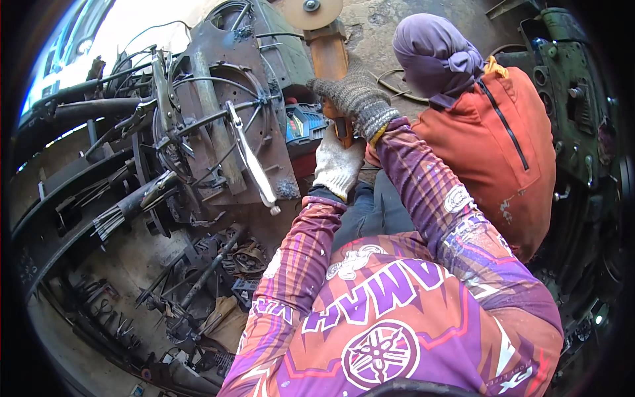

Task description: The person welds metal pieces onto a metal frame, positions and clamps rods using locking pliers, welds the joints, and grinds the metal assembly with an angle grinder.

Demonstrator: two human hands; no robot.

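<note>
An angle grinder (329, 56) with a worn orange body and a pale round disc (313, 12) points away from me at the top middle. My right hand (357, 96), in a grey knitted glove, is wrapped round its body. Closer to me, my left hand (338, 162) in a white knitted glove closes on the grinder's rear end. Left of my hands, a silver locking clamp (251, 159) grips a thin rod beside a rusty metal plate (218, 112) that carries rods and a ring.
Close on my right sits a person in an orange jacket (496, 145) with a purple head wrap. A green machine (572, 106) stands beyond them. A blue box (304, 122) lies by the plate. Pipes and rod bundles (129, 205) fill the left; scrap metal (192, 291) covers the lower-left floor.
</note>
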